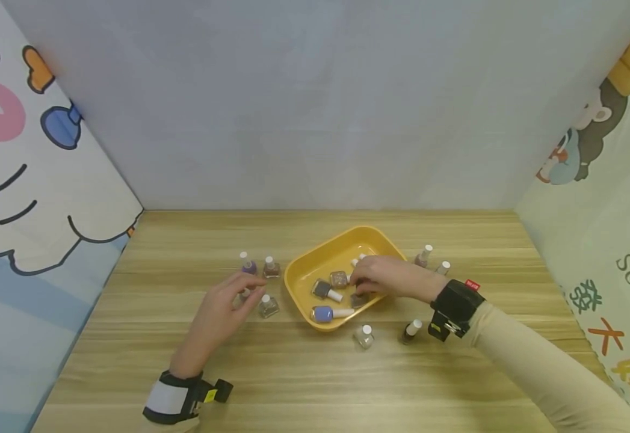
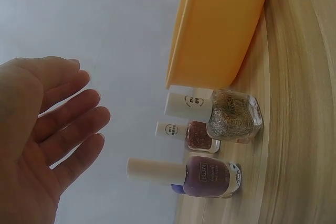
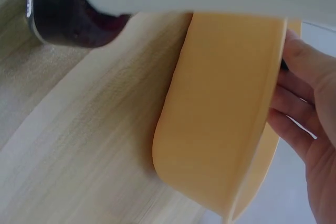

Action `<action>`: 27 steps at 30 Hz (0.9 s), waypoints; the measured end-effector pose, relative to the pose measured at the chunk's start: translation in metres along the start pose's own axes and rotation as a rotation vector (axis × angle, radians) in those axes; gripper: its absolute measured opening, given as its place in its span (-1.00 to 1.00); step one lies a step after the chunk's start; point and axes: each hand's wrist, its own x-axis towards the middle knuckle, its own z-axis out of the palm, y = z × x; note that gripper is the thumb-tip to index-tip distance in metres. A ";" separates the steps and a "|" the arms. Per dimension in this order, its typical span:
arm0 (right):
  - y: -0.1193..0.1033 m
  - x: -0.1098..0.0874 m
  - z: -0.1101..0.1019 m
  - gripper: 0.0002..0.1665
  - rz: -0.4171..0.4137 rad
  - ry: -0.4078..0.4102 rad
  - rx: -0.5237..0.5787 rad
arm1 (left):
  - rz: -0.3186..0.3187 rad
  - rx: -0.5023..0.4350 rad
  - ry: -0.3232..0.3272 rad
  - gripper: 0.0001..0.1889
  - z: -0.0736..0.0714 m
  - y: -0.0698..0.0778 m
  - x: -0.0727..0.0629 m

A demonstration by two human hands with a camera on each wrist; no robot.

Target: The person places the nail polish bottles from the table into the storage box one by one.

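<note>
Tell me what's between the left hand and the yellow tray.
A silvery glitter bottle and, farther back, a reddish-brown bottle, both upright. The head view shows them between the left hand and the yellow tray.

Your cream sleeves (image 1: 542, 367) meet black wrist bands: the left band (image 1: 191, 394) bears a white panel (image 1: 166, 398), the right band (image 1: 460, 302) a red tag (image 1: 472, 284). Each carries a small black block (image 1: 224, 390) and yellow label (image 1: 210, 396).

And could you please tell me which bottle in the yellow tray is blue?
It is the bottle lying at the tray's near corner, white cap pointing right; the others whose colour shows there look grey or brownish.
</note>
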 end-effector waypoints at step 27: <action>0.009 0.007 0.006 -0.66 0.143 -0.055 -0.080 | -0.007 -0.004 -0.018 -0.83 0.004 -0.001 -0.003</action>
